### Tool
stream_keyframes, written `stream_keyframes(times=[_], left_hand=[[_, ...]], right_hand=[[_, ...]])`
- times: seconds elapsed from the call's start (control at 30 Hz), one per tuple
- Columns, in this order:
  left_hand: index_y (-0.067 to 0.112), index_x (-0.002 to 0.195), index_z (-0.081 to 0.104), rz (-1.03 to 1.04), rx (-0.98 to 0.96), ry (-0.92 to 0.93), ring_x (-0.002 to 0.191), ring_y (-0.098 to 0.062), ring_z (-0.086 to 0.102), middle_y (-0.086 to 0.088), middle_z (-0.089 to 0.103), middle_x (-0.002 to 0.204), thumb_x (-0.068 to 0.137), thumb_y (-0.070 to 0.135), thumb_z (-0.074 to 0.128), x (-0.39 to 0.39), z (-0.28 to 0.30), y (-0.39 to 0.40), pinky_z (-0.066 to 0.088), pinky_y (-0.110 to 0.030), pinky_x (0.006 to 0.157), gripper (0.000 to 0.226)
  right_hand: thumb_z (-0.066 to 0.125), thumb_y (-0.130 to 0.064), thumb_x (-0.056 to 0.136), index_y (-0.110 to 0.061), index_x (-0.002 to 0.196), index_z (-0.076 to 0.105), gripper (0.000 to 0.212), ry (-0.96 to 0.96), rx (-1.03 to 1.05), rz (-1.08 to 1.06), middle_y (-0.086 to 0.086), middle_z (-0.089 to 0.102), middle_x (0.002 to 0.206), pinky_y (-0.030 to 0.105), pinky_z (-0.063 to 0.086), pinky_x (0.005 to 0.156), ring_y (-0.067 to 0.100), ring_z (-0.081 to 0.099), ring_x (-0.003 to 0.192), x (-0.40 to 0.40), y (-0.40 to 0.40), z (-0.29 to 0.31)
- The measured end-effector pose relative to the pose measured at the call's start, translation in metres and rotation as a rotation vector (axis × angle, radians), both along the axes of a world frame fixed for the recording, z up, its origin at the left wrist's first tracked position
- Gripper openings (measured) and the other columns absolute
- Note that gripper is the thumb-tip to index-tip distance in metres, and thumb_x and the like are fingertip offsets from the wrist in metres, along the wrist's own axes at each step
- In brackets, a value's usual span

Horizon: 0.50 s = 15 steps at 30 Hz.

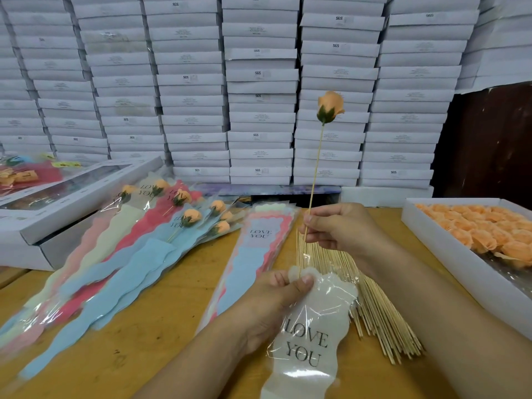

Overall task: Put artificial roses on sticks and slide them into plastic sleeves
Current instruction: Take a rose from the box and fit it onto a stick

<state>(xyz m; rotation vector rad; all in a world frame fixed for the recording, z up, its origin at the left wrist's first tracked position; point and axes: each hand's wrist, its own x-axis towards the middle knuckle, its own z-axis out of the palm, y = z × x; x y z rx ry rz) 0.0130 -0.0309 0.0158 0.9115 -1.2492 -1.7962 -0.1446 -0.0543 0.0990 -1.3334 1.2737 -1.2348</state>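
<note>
An orange artificial rose (331, 106) sits on top of a thin wooden stick (316, 168) that stands nearly upright. My right hand (342, 228) pinches the stick near its lower end. My left hand (276, 300) pinches the top edge of a white plastic sleeve (311, 335) printed "LOVE YOU". The stick's bottom tip reaches the sleeve's mouth by my left thumb. A heap of bare sticks (377, 309) lies under and behind the sleeve.
Finished sleeved roses (161, 226) fan out on the wooden table (149, 335) at left. A stack of unfilled sleeves (253, 254) lies in the middle. A white box of orange rose heads (483, 231) stands at right. Stacked white boxes (259, 82) wall the back.
</note>
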Motion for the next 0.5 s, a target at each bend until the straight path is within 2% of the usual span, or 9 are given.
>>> stream_keyframes(times=[0.17,0.27,0.4,0.5], left_hand=[[-0.002,0.106,0.071,-0.003,-0.036,0.02,0.085,-0.029,0.07,-0.021,0.072,0.1,0.094,0.024,0.066,0.0,-0.001,-0.001,0.056,-0.039,0.084,0.029],[-0.003,0.107,0.066,0.0,-0.045,0.041,0.082,-0.027,0.068,-0.02,0.071,0.098,0.094,0.022,0.065,-0.001,-0.001,-0.001,0.056,-0.038,0.081,0.028],[-0.002,0.099,0.068,0.018,-0.031,0.099,0.079,-0.024,0.07,-0.018,0.072,0.094,0.091,0.019,0.064,-0.001,0.001,-0.001,0.059,-0.034,0.077,0.023],[-0.005,0.114,0.061,0.014,-0.034,0.093,0.081,-0.025,0.069,-0.019,0.07,0.095,0.092,0.02,0.063,-0.001,0.003,0.001,0.057,-0.035,0.081,0.033]], right_hand=[[0.071,-0.01,0.089,-0.006,0.097,0.073,0.009,0.069,0.03,0.042,0.014,0.077,0.087,0.023,0.051,0.064,0.01,0.07,0.062,-0.008,0.002,-0.003],[0.072,-0.01,0.089,-0.007,0.092,0.074,0.005,0.12,0.045,0.112,0.011,0.075,0.081,0.023,0.05,0.064,0.01,0.07,0.063,-0.011,0.005,-0.008],[0.073,-0.013,0.088,-0.011,0.082,0.074,0.006,0.168,0.062,0.162,0.007,0.071,0.073,0.018,0.047,0.054,0.01,0.068,0.064,-0.014,0.008,-0.015],[0.073,-0.017,0.089,-0.008,0.081,0.074,0.012,0.219,0.067,0.184,0.011,0.072,0.075,0.016,0.047,0.053,0.011,0.063,0.063,-0.016,0.009,-0.016]])
